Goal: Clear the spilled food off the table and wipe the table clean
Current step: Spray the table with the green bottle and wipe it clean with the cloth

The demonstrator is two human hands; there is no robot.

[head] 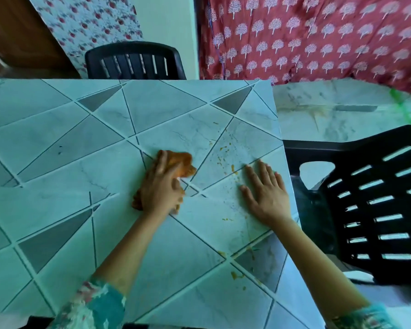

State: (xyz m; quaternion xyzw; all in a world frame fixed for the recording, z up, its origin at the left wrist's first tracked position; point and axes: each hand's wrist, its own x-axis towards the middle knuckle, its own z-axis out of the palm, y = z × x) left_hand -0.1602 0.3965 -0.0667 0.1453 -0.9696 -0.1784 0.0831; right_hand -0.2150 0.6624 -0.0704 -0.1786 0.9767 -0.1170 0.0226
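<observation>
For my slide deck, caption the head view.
Left hand presses orange cloth on tile-patterned table; right hand rests flat beside food crumbs.

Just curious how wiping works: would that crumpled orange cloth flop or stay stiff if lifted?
Probably floppy: the crumpled orange cloth bunches unevenly under the left hand. Likely light, since one hand covers it. Perhaps messy, given yellow food specks nearby.
</observation>
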